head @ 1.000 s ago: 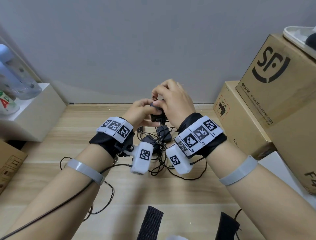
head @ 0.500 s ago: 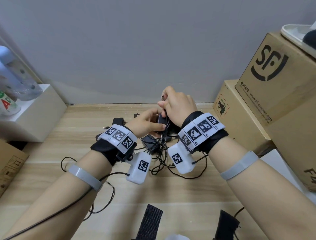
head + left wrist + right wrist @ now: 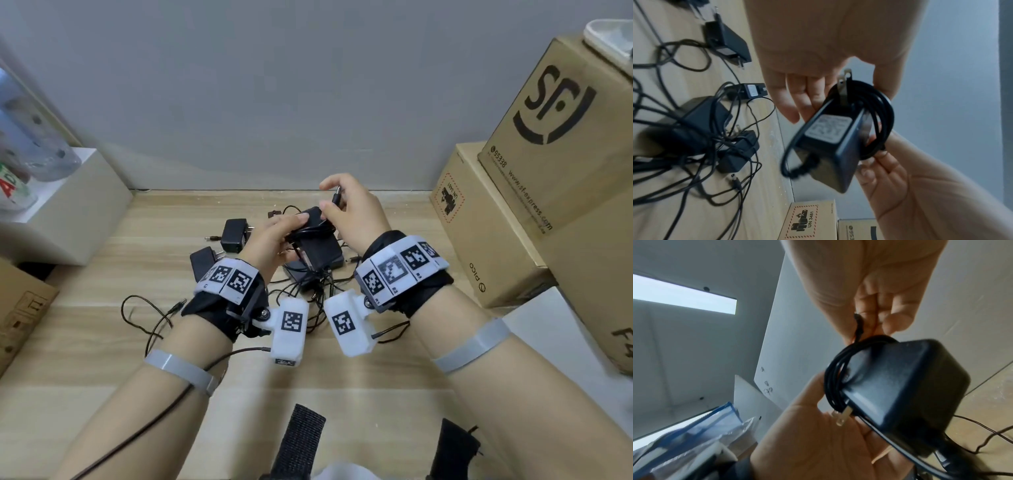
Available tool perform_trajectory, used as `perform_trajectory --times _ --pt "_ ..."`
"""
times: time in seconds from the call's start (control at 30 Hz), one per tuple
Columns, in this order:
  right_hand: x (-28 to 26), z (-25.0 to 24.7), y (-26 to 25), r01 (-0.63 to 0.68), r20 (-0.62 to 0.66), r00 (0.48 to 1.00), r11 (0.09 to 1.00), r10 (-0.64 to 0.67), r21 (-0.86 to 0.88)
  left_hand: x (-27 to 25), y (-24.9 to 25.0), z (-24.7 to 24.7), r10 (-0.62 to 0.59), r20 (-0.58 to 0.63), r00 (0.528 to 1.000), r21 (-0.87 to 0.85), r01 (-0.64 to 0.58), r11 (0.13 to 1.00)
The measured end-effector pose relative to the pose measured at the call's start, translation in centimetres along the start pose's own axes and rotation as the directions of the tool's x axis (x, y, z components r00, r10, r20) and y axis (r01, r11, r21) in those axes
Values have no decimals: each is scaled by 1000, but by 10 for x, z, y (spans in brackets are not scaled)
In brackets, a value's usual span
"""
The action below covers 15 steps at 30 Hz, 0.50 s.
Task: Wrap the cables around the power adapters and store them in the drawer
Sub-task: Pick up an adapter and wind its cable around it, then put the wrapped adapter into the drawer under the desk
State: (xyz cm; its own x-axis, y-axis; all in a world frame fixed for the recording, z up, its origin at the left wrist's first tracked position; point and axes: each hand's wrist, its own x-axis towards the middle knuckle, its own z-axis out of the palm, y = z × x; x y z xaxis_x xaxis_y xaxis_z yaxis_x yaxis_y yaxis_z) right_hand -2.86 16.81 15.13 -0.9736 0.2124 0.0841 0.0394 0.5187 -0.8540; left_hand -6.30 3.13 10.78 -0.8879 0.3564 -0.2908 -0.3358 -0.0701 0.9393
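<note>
Compared with a moment ago, the power adapter [image 3: 317,240] is lower, just above the cable pile [image 3: 308,284], gripped by the left hand [image 3: 274,236], while the right hand [image 3: 356,209] pinches the cable's plug tip [image 3: 337,198], so wrapping seems almost finished.

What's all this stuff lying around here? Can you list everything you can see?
held power adapter: one, black, cable coiled around it, held above the floor
barrel plug: one, black, the cable's free end
loose power adapters: at least four, black, on the floor with tangled cables
wooden floor: light, under everything
cardboard boxes: two stacked at right, brown; another at the left edge
white block: one, far left, plastic-wrapped items on top
left hand: its grip holds the held power adapter
right hand: pinches the barrel plug
</note>
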Motion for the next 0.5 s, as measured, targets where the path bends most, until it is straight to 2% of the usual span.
perform_trajectory --times 0.13,0.3,0.4,0.5 --pt "-8 16 7 12 37 999 997 -9 -80 -11 -9 -9 38 -46 998 -21 -39 999" --pt "-14 48 11 18 203 979 997 -3 -70 -31 -21 -32 39 -159 986 -19 -42 999" --pt "-19 71 14 37 353 935 999 -21 -37 -49 -33 -50 19 -243 970 -51 -32 998" --pt "-29 100 16 26 512 858 999 -37 28 -73 -52 -71 -3 -365 931 -73 -26 997"
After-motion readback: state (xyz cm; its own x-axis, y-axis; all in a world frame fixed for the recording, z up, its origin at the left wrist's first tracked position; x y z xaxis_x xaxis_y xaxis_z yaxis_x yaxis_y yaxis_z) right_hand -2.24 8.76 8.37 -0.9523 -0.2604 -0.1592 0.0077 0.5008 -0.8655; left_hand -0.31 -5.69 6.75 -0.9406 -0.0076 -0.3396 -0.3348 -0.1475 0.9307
